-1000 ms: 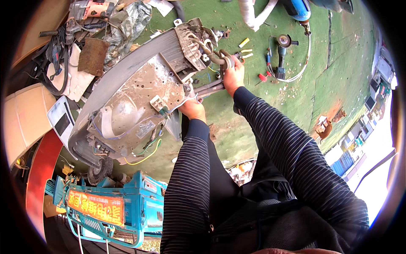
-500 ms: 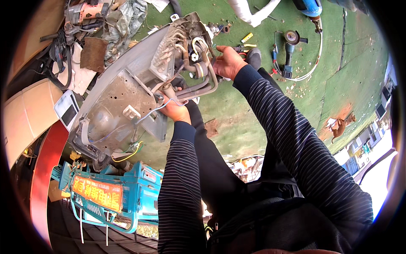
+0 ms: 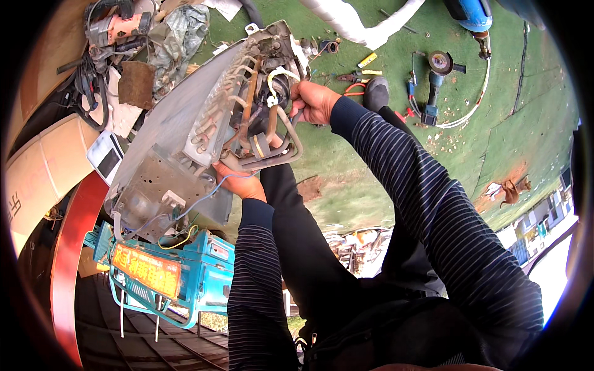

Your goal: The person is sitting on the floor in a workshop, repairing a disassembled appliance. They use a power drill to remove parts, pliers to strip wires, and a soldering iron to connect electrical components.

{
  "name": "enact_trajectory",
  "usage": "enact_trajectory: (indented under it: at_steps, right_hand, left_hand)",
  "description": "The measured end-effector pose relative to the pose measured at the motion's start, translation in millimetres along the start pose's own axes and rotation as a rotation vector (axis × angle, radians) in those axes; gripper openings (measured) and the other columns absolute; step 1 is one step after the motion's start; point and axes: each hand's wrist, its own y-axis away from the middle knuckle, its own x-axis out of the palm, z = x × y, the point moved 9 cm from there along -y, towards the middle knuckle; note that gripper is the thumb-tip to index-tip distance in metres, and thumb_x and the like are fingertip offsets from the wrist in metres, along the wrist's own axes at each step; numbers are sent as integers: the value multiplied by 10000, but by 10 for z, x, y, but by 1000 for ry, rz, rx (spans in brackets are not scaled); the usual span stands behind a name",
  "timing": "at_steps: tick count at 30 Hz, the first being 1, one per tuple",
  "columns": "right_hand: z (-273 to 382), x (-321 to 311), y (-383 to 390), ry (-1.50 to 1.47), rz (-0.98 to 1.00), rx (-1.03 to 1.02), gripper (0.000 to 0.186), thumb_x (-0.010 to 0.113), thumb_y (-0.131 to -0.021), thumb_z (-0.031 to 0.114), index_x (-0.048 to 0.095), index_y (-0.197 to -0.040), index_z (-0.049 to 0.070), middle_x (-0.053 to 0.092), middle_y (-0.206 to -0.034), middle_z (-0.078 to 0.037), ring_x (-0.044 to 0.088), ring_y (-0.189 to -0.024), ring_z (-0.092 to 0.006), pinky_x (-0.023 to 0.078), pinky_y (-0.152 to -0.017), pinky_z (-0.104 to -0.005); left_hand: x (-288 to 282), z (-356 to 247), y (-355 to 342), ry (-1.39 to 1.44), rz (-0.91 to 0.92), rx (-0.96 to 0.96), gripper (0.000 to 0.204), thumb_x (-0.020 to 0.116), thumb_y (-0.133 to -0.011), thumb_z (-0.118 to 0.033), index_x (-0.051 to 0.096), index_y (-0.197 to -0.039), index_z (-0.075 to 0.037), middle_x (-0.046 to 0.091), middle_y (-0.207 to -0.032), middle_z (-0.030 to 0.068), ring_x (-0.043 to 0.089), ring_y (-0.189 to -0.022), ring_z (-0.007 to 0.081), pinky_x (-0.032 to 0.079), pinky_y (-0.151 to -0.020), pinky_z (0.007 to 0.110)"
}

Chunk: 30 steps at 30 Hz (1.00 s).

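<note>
low on a dusty metal unit (image 3: 162, 173), the left hand (image 3: 240, 184) gripped its edge just under the bent pipes (image 3: 294, 147), its fingertips hidden behind them and a blue wire (image 3: 204, 198) passing close by. the right hand (image 3: 317, 102) was bent against the unit's right side, near the pipes and the white wires (image 3: 272, 86); whether it was closed on anything could not be told. the unit itself stood tilted over a green mat (image 3: 334, 213), coil end toward the hands.

right of the unit lay pliers (image 3: 355, 88) with orange handles, a yellow stick (image 3: 367, 60) with dark marks too small to read, and, farther off, an angle grinder (image 3: 437, 83). a white wrapped tube (image 3: 377, 34) curved above and to its right.

just left of the unit leaned a white panel (image 3: 106, 157) with a dark window, and beyond that a cardboard box (image 3: 43, 170) carried faint printed characters. below the unit, a teal vehicle (image 3: 213, 272) bore an orange banner (image 3: 145, 272) lettered in large yellow characters. up and left of the unit were a crumpled grey sheet (image 3: 177, 40) and a salmon-coloured power tool (image 3: 122, 28).
</note>
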Motion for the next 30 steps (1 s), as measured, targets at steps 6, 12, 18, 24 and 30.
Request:
enact_trajectory:
  at_steps: [6, 12, 18, 24, 30]
  right_hand:
    - [-34, 17, -8, 76, 101, 76, 82, 520, -928, 34, 480, -873, 79, 474, -660, -33, 567, -539, -220, 604, -601, -375]
    - [13, -35, 50, 98, 82, 76, 146, 526, -951, 23, 512, -825, 95, 536, -663, -26, 628, -587, -204, 631, -661, -383]
    - [-18, -174, 282, 104, -63, 83, 176, 532, -1020, 190, 576, -1062, 25, 633, -932, -85, 696, -821, -240, 630, -797, -440]
    - [58, -600, 1125, 462, -432, -275, 220, 538, -1072, 244, 622, -1190, 78, 658, -989, -46, 665, -810, -147, 589, -760, -354]
    - [-176, -374, 1701, 634, -529, -341, 242, 587, -1042, 241, 651, -1204, 74, 646, -907, 8, 652, -755, -124, 559, -696, -290]
  left_hand:
    - [-224, 133, -166, -175, 65, 42, 598, 454, -1087, -556, 599, -1313, -22, 648, -1268, 133, 660, -1113, 277, 566, -908, 461]
    - [35, -89, 85, -221, -35, 24, 572, 453, -1091, -539, 620, -1250, -15, 653, -1220, 109, 658, -1059, 237, 569, -855, 401]
    - [111, 15, 76, 15, 1, -115, 509, 533, -1049, -575, 613, -1231, -106, 671, -1069, 60, 692, -806, 221, 468, -490, 338]
    - [-109, 340, -150, -54, 1, 4, 470, 598, -1040, -524, 680, -1115, -67, 675, -1053, 66, 617, -752, 188, 438, -560, 362]
    - [44, 144, -25, 115, 46, -65, 337, 558, -1020, -226, 668, -1215, 26, 680, -1205, 68, 604, -1095, 194, 442, -1035, 362]
